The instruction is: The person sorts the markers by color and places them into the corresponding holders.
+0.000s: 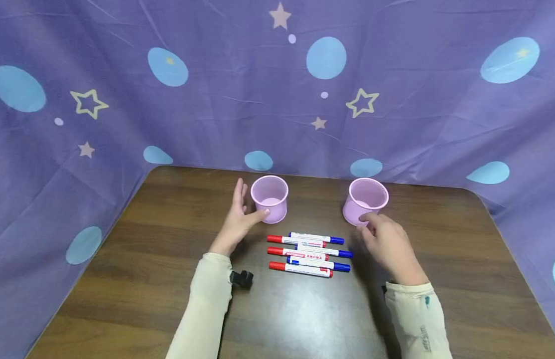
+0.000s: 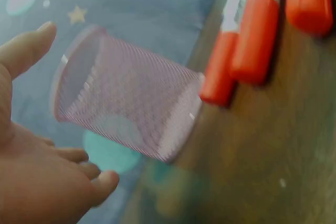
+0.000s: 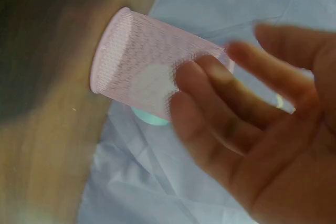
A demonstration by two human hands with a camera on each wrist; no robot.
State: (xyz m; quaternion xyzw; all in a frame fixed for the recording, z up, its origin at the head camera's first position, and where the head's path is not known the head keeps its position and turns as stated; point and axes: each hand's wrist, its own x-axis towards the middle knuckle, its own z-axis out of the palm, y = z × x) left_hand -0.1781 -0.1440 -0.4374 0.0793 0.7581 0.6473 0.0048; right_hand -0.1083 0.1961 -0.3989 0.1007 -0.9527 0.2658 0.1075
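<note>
Two pink mesh pen cups stand upright toward the back of the table. At the left pen cup [image 1: 277, 212] is my left hand [image 1: 236, 224], its fingers spread along the cup's left side and the thumb across its front. The left wrist view shows a gap between this palm [image 2: 39, 182] and the mesh, and nothing is gripped. My right hand [image 1: 391, 244] hovers in front of the right pen cup [image 1: 351, 209] with loosely bent fingers and holds nothing; whether its fingertips touch the mesh I cannot tell. Between the hands lie several whiteboard markers, red-capped [image 1: 304, 269] and blue-capped [image 1: 322, 263] alternating.
The brown wooden table [image 1: 138, 279] is bordered at the back and sides by a purple curtain [image 1: 241, 114] with stars and blue spots. A black strap [image 1: 242, 279] sits at the left wrist.
</note>
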